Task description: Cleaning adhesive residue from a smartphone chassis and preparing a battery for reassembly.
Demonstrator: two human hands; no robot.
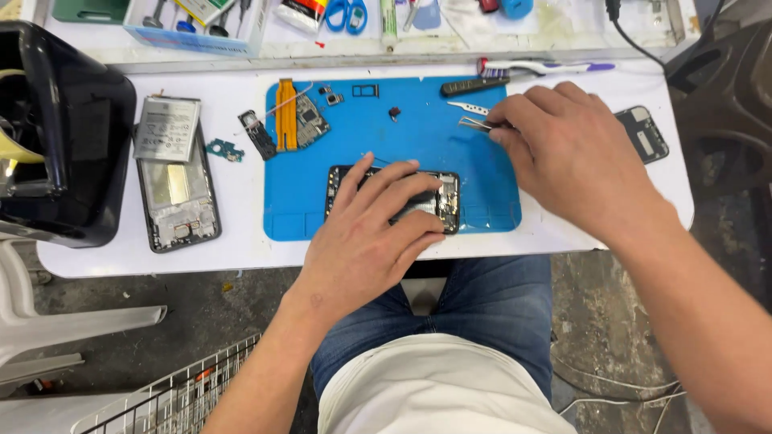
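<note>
lying at the near edge of the blue mat [418,153], an opened phone [446,201] is being pressed flat by the left hand [366,233], fingers spread, nothing grasped. tweezers [476,124] are being pinched by the right hand [575,153] near the mat's right edge. bare blue room is being left between both hands and the loose parts [289,120] at the upper left.

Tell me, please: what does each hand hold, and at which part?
The right hand grips thin metal tweezers at the rear end. The left hand presses flat on the opened black phone, without gripping.
</note>
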